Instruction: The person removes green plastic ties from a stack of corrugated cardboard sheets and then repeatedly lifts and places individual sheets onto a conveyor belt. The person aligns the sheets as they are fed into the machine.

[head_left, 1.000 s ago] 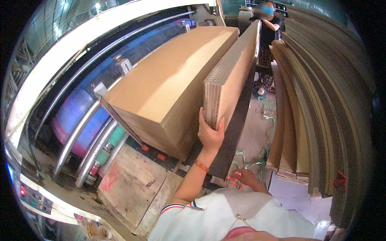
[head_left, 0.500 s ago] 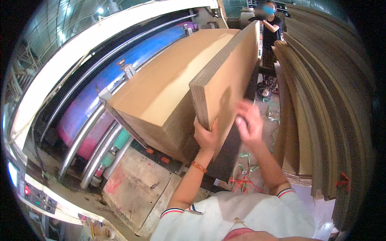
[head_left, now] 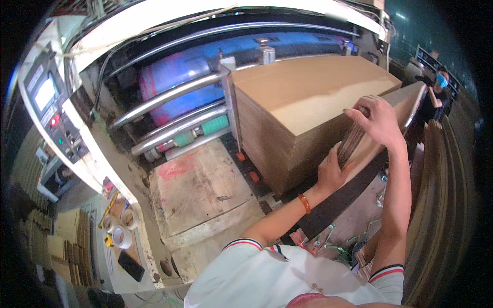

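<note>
Both my hands grip the near end of a bundle of cardboard sheets [head_left: 356, 139], held on edge and tilted. My left hand [head_left: 332, 172] wraps round its lower corner, thumb on the right-hand face. From above, my right hand [head_left: 377, 120] clasps the top corner, its fingers bent over the edge. Just left of the bundle stands a tall squared stack of brown cardboard sheets [head_left: 318, 92], against the machine's metal side guide [head_left: 231, 105]. At the bundle's far end is a co-worker [head_left: 436, 97] in dark clothes and a blue mask, with an arm reaching toward it.
Behind the stack runs a machine with a blue roller [head_left: 179, 77] and metal bars. A control panel [head_left: 49, 102] stands at left. A side ledge holds tape rolls [head_left: 121, 237] and a black phone [head_left: 131, 265]. More cardboard [head_left: 436, 205] leans at right; green and red straps litter the floor.
My right hand has gone from loose beside the bundle to gripping its top corner. The bundle now tilts more and sits lower beside the stack. The view has swung left.
</note>
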The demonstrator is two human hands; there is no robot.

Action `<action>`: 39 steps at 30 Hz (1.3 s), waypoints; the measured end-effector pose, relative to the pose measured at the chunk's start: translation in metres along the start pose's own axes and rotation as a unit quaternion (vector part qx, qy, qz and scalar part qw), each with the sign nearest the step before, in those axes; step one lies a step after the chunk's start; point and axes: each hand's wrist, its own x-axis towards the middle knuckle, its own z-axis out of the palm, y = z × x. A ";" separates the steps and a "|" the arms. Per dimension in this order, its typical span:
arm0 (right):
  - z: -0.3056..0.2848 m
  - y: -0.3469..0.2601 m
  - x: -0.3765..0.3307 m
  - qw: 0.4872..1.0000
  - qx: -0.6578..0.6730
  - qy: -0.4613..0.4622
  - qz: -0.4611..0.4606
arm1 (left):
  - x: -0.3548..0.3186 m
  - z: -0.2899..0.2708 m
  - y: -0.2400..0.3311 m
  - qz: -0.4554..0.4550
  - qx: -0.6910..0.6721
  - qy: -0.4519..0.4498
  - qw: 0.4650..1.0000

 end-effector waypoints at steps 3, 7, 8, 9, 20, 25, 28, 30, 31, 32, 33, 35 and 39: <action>0.004 -0.003 0.005 0.999 -0.006 0.005 0.035 | 0.003 -0.009 0.006 -0.006 -0.008 -0.014 1.000; 0.015 0.006 0.007 0.999 -0.009 0.038 0.034 | 0.018 -0.048 -0.002 0.149 0.063 0.044 0.986; 0.015 0.004 0.008 0.998 0.001 0.033 0.045 | 0.027 -0.066 0.001 0.156 0.092 0.071 0.981; 0.016 0.003 0.007 0.998 0.010 0.026 0.059 | 0.036 -0.081 0.003 0.162 0.118 0.095 0.975; 0.012 0.000 0.004 0.996 0.032 0.035 0.070 | 0.048 -0.110 -0.035 0.170 0.267 0.215 0.924; 0.008 -0.010 0.001 0.994 0.055 0.061 0.068 | 0.051 -0.106 -0.065 0.150 0.251 0.182 0.939; 0.008 -0.009 -0.002 0.994 0.056 0.064 0.072 | 0.050 -0.103 -0.064 0.147 0.245 0.181 0.941; 0.010 -0.009 -0.003 0.994 0.055 0.067 0.061 | 0.050 -0.102 -0.068 0.150 0.245 0.191 0.939; 0.010 -0.009 -0.004 0.994 0.052 0.075 0.059 | 0.049 -0.100 -0.070 0.149 0.240 0.196 0.939; 0.009 -0.009 -0.005 0.993 0.050 0.084 0.059 | 0.048 -0.097 -0.070 0.150 0.235 0.199 0.940; 0.010 -0.010 -0.003 0.993 0.048 0.097 0.054 | 0.050 -0.097 -0.072 0.155 0.231 0.206 0.938; 0.012 -0.008 -0.002 0.994 0.040 0.091 0.050 | 0.049 -0.098 -0.072 0.150 0.207 0.198 0.946; 0.013 -0.005 0.000 0.995 0.047 0.069 0.051 | 0.048 -0.105 -0.072 0.153 0.208 0.167 0.951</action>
